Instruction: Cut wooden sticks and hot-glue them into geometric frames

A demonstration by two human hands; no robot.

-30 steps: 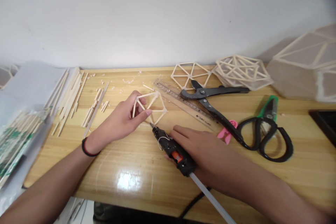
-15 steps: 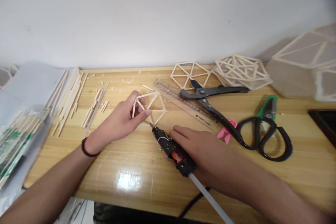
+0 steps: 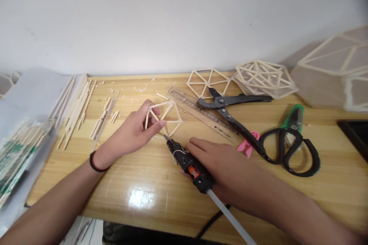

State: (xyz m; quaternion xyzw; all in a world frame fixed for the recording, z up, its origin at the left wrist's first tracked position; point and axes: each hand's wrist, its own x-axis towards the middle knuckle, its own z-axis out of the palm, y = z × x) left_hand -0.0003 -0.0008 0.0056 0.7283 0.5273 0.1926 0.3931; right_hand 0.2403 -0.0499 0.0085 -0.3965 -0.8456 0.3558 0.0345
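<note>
My left hand (image 3: 136, 128) pinches a small frame of wooden sticks (image 3: 169, 121) between thumb and fingers, holding it over the table. White glue shows at the frame's corners. In my right hand (image 3: 218, 160) is a black glue gun (image 3: 189, 166), with a clear glue stick (image 3: 230, 216) coming out of its back end. The gun's nozzle points up and left at the frame's lower corner. Whether the tip touches the stick there I cannot tell. My right fingers wrap the gun's handle, which is mostly hidden under the hand.
Behind lie a flat stick hexagon (image 3: 208, 83), a clear ruler (image 3: 198, 109) and black-handled pliers (image 3: 230, 101). Scissors (image 3: 290, 153) and a pink clip (image 3: 248, 143) are at right, near larger covered stick frames (image 3: 324, 80). Loose sticks (image 3: 76, 103) and a bag of sticks (image 3: 20, 157) are at left.
</note>
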